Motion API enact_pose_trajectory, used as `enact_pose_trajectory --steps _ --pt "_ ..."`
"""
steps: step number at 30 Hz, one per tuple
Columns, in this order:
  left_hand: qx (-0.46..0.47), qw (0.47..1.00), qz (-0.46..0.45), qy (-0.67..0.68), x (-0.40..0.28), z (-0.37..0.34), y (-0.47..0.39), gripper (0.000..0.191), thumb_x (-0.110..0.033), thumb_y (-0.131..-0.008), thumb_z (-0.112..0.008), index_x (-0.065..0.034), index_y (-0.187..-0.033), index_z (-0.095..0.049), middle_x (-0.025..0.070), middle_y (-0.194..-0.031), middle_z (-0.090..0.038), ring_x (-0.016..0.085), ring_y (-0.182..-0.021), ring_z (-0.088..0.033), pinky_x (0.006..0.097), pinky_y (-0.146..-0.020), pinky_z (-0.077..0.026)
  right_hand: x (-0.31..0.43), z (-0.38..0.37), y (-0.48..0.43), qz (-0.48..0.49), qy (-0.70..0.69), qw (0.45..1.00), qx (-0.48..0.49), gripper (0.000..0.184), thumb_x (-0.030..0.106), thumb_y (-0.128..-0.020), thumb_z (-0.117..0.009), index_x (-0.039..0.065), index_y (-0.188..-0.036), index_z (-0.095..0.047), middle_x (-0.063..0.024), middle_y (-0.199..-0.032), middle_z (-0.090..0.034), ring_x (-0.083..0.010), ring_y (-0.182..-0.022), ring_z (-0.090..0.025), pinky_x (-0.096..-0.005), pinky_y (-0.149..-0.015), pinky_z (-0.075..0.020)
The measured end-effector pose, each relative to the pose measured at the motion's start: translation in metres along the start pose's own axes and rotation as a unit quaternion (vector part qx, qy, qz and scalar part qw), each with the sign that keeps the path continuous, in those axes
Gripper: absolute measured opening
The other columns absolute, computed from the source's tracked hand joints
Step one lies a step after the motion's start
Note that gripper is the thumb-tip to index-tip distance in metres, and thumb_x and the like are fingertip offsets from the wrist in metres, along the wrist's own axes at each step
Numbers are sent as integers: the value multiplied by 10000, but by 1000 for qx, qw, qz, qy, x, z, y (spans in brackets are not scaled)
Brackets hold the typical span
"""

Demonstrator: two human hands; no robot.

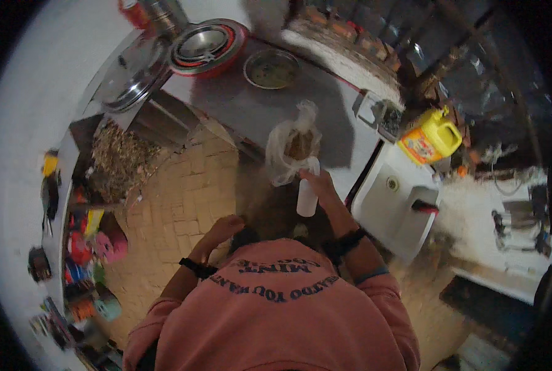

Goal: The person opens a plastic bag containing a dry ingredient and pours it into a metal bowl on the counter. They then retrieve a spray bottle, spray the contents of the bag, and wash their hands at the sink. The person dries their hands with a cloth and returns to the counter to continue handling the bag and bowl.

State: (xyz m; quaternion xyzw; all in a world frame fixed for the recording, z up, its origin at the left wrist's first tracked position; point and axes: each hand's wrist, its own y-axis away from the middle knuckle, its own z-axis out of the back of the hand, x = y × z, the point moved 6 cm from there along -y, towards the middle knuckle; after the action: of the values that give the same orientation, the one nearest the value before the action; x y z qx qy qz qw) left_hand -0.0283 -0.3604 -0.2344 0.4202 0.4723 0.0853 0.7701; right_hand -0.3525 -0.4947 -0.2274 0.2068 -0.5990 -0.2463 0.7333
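Observation:
My right hand (pixel 321 188) is shut on a white cylindrical container (pixel 308 200), held upright in front of my waist. Just beyond it, a translucent plastic bag (pixel 278 150) with brown contents sits at the near edge of the counter (pixel 239 104). The bag's top is bunched up, and its near side touches or overlaps the container's top in this view. Off to the left, my left hand (pixel 225 229) hangs low beside my body, over the floor. Nothing shows in it, but its fingers are partly hidden and blurred.
A metal bowl (pixel 271 69) and nested basins (pixel 206 44) stand on the counter's far side. To the right are a white sink (pixel 382 204) and a yellow jug (pixel 431 137). Dry plant matter (pixel 118 160) is heaped at left, above several colourful items (pixel 85 246).

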Motion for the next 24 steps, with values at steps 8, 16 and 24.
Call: enact_pose_trajectory --steps 8,16,24 --pt "-69 996 31 -37 94 209 -63 269 -278 -892 -636 -20 -965 -657 81 -835 -653 178 -795 -606 333 -727 -496 7 -66 -5 -60 -191 977 -74 278 320 -806 -712 53 -788 -634 -82 -778 -634 -217 -687 -622 -377 -611 -486" --pt "172 815 -165 -528 256 281 -88 224 -275 -878 -606 -53 -867 -631 74 -768 -638 223 -695 -615 346 -647 -501 12 -73 -5 -64 -216 963 -146 277 308 -810 -709 45 -782 -628 -89 -742 -620 -224 -638 -608 -389 -576 -491" --pt "-39 910 -225 -346 104 288 -111 260 -270 -874 -635 -30 -973 -652 117 -887 -679 265 -837 -658 388 -738 -514 19 -94 2 -13 -285 953 -101 273 279 -800 -726 29 -787 -616 -79 -751 -609 -206 -610 -573 -379 -571 -473"
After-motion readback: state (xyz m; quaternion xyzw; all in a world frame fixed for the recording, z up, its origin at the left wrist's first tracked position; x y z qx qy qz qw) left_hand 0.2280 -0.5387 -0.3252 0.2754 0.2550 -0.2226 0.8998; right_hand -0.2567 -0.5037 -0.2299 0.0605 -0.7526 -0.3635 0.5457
